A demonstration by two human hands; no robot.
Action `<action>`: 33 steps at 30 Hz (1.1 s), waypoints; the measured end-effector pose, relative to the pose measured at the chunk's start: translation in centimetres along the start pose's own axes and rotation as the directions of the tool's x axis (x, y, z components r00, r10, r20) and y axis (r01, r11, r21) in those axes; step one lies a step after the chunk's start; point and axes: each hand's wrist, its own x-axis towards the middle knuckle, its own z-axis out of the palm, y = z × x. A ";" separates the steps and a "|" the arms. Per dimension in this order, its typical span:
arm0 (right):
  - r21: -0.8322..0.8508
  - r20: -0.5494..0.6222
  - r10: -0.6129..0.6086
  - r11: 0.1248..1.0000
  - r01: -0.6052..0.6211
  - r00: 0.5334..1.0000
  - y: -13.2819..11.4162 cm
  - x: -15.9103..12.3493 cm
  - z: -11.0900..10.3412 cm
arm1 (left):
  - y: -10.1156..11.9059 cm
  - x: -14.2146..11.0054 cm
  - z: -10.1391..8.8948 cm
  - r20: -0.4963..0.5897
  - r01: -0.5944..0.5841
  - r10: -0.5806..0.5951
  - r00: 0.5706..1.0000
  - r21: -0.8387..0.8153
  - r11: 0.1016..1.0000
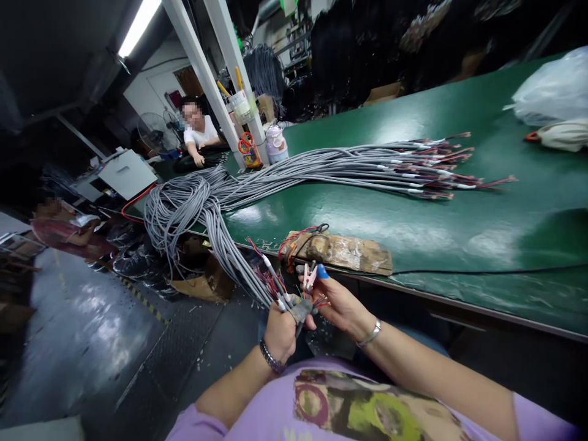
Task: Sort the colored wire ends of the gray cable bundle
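Note:
My left hand (280,334) is closed around the ends of several grey cables (229,254), with a grey covering on its thumb. Thin red, blue and dark wires (271,283) fan out of the white-banded ends above that fist. Close beside it, my right hand (342,306) pinches a small pink clip-shaped tool (309,278); blue tape wraps one fingertip. Some red wire ends (321,301) show between the two hands. Fingers partly hide where the tool meets the wires.
A worn wooden block (351,252) with a cord lies at the front edge of the green table (482,239). Behind it stretches a long bundle of grey cables (321,165). A bottle (276,144) stands by the posts; plastic bags (555,89) lie far right. Two other people are at left.

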 end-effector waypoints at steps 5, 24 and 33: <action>0.104 -0.093 0.053 0.994 -0.043 0.994 -0.5 -0.3 0.1 | 0.0 -0.5 -0.2 0.001 0.000 0.000 1.000 -0.024 1.000; -0.073 -0.120 0.038 0.996 -0.047 0.992 -1.2 -0.7 1.1 | -0.2 -0.3 0.3 -0.073 -0.059 0.051 0.996 -0.109 0.992; -0.023 -0.227 -0.014 1.000 0.009 0.974 -0.8 -0.1 0.8 | -0.6 -0.2 0.0 -0.039 -0.060 0.059 0.997 -0.012 0.998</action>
